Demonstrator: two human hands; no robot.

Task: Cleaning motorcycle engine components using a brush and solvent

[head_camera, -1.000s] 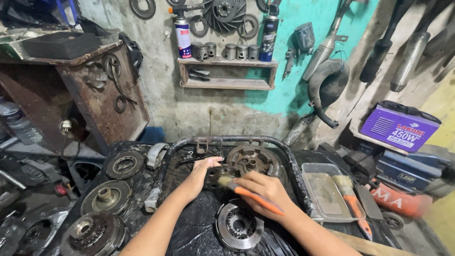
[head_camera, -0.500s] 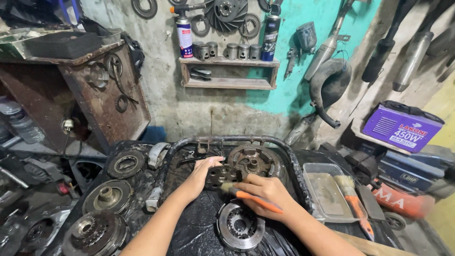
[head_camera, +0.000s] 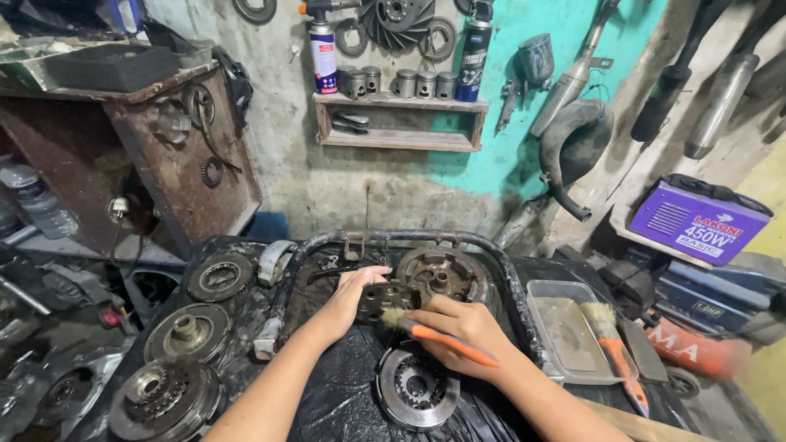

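Note:
My left hand (head_camera: pixel 350 296) rests on and steadies a small dark round metal clutch part (head_camera: pixel 385 298) inside a black plastic-lined wash tub (head_camera: pixel 514 282). My right hand (head_camera: pixel 465 334) grips an orange-handled brush (head_camera: pixel 442 337), with its pale bristles against that part. Just behind it lies a larger greasy clutch drum (head_camera: pixel 442 274). In front of my hands, a shiny ring-shaped clutch plate (head_camera: pixel 416 386) lies flat on the black plastic.
A metal tray (head_camera: pixel 566 336) with a second orange-handled brush (head_camera: pixel 610 344) sits right of the tub. Several clutch assemblies (head_camera: pixel 187 331) lie at the left. A wall shelf (head_camera: pixel 399 123) holds spray cans and pistons. A purple machine (head_camera: pixel 700 221) stands at the right.
The view has drifted slightly. My right hand has shifted the brush a little over the small part; my left hand stays on it.

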